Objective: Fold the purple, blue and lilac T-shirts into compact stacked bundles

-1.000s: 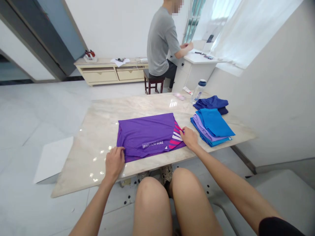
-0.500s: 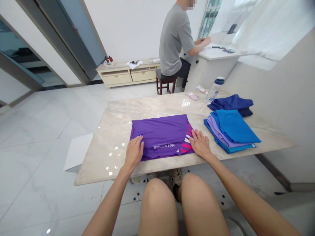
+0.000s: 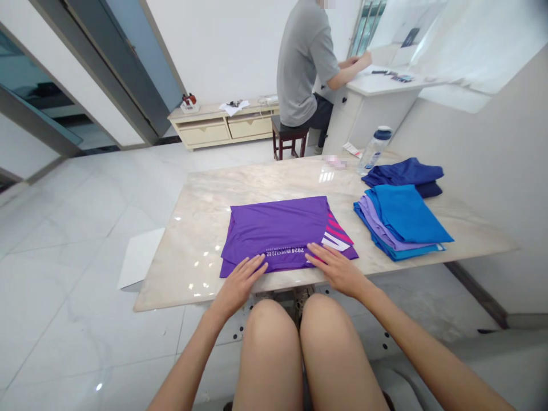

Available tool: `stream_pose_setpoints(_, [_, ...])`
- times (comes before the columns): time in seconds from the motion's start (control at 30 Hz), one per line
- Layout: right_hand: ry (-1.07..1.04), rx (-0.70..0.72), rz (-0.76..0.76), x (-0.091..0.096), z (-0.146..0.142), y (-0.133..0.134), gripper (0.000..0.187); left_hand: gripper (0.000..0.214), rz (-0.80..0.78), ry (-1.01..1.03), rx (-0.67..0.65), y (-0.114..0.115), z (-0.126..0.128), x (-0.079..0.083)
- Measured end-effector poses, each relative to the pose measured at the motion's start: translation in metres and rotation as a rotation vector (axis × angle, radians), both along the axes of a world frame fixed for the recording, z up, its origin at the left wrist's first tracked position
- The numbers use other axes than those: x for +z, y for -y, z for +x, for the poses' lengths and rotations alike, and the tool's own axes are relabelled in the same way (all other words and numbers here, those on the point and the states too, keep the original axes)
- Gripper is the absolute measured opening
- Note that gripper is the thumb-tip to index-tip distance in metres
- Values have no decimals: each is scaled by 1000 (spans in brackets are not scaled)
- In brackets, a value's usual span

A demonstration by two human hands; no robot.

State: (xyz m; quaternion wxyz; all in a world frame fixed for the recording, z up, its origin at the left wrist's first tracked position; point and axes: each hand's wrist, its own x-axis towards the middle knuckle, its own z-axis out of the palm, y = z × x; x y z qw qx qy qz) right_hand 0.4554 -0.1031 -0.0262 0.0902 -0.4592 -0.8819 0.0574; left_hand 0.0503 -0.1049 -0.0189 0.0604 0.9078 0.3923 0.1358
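- Closest to the lens, below both palms: bare knees [image 3: 299, 342], tucked at the near edge of the table [image 3: 192, 268].
- Left hand [image 3: 240, 282]: palm down, fingers spread and apart, tips resting on the near hem of the purple shirt [image 3: 278, 228]; clamped on nothing, wrist kept low.
- Right hand [image 3: 338, 271]: likewise flat and unclenched, angled inward toward the left hand, pressing the shirt's near right part just this side of the pink-and-white striped sleeve [image 3: 336, 237].
- Between and just beyond the two hands: the purple shirt, folded into a rough rectangle, flat on the table, with white print along the near edge.
- Probably handles as light, limp and slick: thin sports fabric on polished stone, apt to slide and slump rather than hold a crease. Not fragile.
- Best taken by pinching the near corners right under the fingertips, or smoothed with open palms. Likely to sag and unfold if lifted from a single point.
- Out to the right of the right hand, well apart from it: a stack of folded blue and lilac garments [image 3: 402, 220], a dark blue garment [image 3: 405, 174] behind that, and a water bottle [image 3: 374, 149] farther back.
- Out to the left of the left hand, down on the floor: a white sheet [image 3: 139, 262].
- Farthest beyond the grip: a person in a grey shirt [image 3: 302, 63] seated on a stool [image 3: 291, 137] at a white desk [image 3: 377, 103], and a low cabinet [image 3: 214, 128] along the wall.
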Motion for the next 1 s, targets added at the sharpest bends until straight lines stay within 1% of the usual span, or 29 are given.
stream_pose_setpoints(0.03, [-31, 93, -28, 0, -3, 10, 81, 69, -24, 23, -47, 10, -2, 4])
stream_pose_setpoints(0.07, [-65, 113, -42, -1, -4, 21, 80, 59, -54, 70, -38, 23, -4, 8])
stream_pose_setpoints(0.1, [-102, 79, -45, -2, -2, 34, 76, 46, -90, 146, 21, 38, -5, 12])
stream_pose_setpoints(0.13, [-145, 16, -46, -3, 2, 49, 68, 35, -134, 249, 116, 57, -4, 17])
stream_pose_setpoints(0.17, [-193, -61, -55, -3, 8, 65, 60, 30, -186, 373, 234, 78, -3, 22])
stream_pose_setpoints(0.23, [-318, -232, -120, -2, 20, 105, 46, 37, -285, 617, 459, 125, 6, 32])
stream_pose_setpoints(0.27, [-402, -328, -163, 0, 23, 127, 44, 44, -324, 706, 554, 148, 12, 36])
stream_pose_setpoints(0.3, [-496, -428, -201, 3, 24, 150, 44, 50, -340, 752, 624, 170, 21, 40])
stream_pose_setpoints(0.33, [-599, -520, -220, 6, 21, 174, 46, 53, -334, 754, 689, 189, 30, 43])
stream_pose_setpoints(0.4, [-764, -667, -169, 13, 3, 214, 53, 61, -236, 681, 794, 216, 49, 47])
stream_pose_setpoints(0.43, [-789, -710, -121, 16, -11, 229, 58, 66, -158, 622, 824, 225, 58, 49])
stream_pose_setpoints(0.5, [-723, -822, 32, 23, -41, 246, 70, 72, 22, 487, 814, 231, 72, 54])
stream_pose_setpoints(0.53, [-669, -843, 113, 27, -54, 248, 80, 73, 105, 420, 775, 231, 76, 57])
stream_pose_setpoints(0.6, [-577, -807, 227, 34, -69, 243, 93, 74, 224, 306, 663, 229, 79, 64])
stream_pose_setpoints(0.67, [-538, -747, 283, 39, -70, 233, 96, 74, 279, 234, 559, 225, 77, 70])
stream_pose_setpoints(0.73, [-541, -724, 308, 39, -61, 226, 94, 73, 305, 208, 515, 223, 73, 72])
stream_pose_setpoints(0.87, [-572, -730, 329, 31, -44, 226, 92, 74, 357, 216, 527, 229, 71, 79])
stream_pose_setpoints(1.0, [-581, -753, 332, 24, -44, 228, 89, 85, 410, 229, 577, 254, 70, 96])
